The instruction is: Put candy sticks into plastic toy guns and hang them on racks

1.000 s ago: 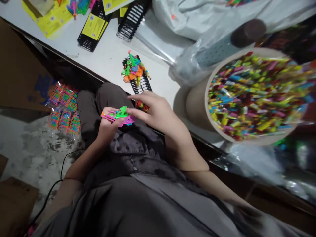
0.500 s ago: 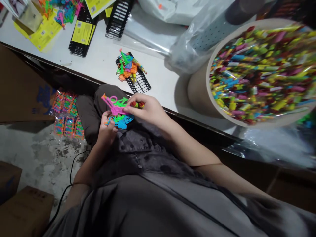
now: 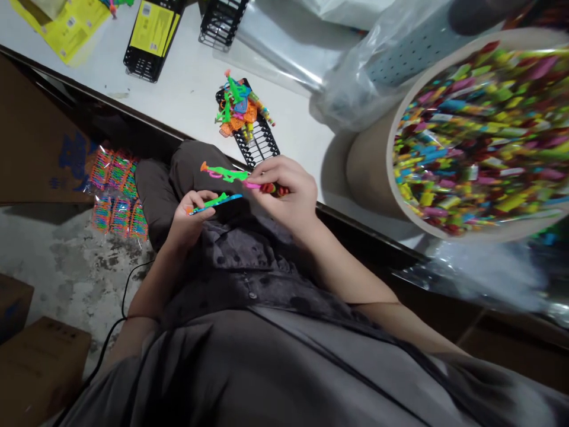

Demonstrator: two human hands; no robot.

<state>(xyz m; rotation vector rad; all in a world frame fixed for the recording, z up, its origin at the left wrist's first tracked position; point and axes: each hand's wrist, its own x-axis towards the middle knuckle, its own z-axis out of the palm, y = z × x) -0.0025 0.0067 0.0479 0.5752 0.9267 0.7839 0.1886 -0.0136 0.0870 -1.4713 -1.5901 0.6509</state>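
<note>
My left hand [image 3: 189, 213] pinches a stack of flat plastic toy pieces [image 3: 222, 201], blue and green with an orange tip, seen nearly edge-on. Beside it, my right hand [image 3: 287, 187] grips a green and pink plastic toy piece [image 3: 226, 174] with an orange tip. Small tubes with red ends [image 3: 272, 189] show between the same hand's fingers; most of their length is hidden. The two hands are apart above my lap. On the table just beyond them, a black slotted plastic tray [image 3: 262, 142] carries a pile of colourful toy pieces [image 3: 237, 107] and small striped tubes.
At right stands a large beige tub [image 3: 368, 160] full of colourful wrapped tubes [image 3: 480, 136]. Black trays with yellow cards [image 3: 151, 29] lie at the table's back left, near clear plastic bags [image 3: 347, 95]. Bagged toys [image 3: 118, 190] and cardboard boxes [image 3: 48, 362] are at floor level, left.
My hands have moved apart, the right one going rightward with the green and pink piece. The blue and green pieces stay in my left hand. The view has shifted slightly.
</note>
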